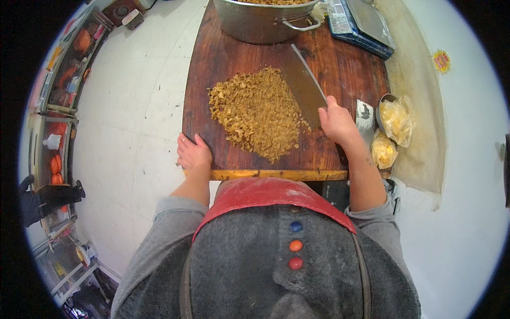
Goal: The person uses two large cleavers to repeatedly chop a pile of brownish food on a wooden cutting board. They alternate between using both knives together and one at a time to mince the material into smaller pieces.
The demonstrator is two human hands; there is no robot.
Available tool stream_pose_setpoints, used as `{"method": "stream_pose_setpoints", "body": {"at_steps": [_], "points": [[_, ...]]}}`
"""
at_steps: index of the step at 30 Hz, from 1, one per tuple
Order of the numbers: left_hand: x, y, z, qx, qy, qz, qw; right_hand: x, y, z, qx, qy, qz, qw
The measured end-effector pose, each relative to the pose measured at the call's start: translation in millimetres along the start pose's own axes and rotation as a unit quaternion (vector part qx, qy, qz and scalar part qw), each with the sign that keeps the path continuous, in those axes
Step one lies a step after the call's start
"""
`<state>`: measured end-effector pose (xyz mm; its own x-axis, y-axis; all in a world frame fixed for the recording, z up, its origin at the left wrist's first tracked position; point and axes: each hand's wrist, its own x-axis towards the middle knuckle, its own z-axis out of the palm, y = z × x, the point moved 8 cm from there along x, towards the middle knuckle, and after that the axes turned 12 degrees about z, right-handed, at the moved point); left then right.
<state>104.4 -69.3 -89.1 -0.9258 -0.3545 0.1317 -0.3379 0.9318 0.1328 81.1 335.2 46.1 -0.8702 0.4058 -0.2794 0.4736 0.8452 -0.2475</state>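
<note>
A flat heap of brown, crumbly chopped food [259, 113] lies on the dark red-brown wooden table [203, 60]. My right hand [338, 121] grips a wide-bladed cleaver [305, 89] at the heap's right side; its pale spine faces up and the handle is hidden in my fist. The blade slants away from me towards a large metal pot. At the table's left front corner my left hand [194, 153] rests on the edge with nothing visible in it, left of the heap.
The metal pot [259, 24], filled with brown crumbs, stands at the far edge. A blue scale [364, 30] sits far right. Near my right forearm are a flat metal blade [364, 119], a bowl with a plastic bag [396, 117] and another bag [383, 150]. Shelves [59, 111] line the left.
</note>
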Motion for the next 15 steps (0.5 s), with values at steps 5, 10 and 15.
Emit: {"method": "stream_pose_setpoints", "body": {"at_steps": [5, 10, 15], "points": [[-1.5, -1.1, 1.5, 0.004, 0.003, 0.003, 1.000, -2.1, 5.3, 22.0, -0.008, -0.117, 0.008, 0.993], [-1.8, -0.8, -1.3, -0.002, 0.015, 0.007, 1.000, 2.4, 8.6, 1.6, -0.013, -0.004, 0.005, 1.000], [-1.2, 0.7, -2.4, 0.003, 0.011, 0.006, 1.000, 2.8, 20.3, 17.4, -0.026, -0.100, 0.070, 0.992]]}}
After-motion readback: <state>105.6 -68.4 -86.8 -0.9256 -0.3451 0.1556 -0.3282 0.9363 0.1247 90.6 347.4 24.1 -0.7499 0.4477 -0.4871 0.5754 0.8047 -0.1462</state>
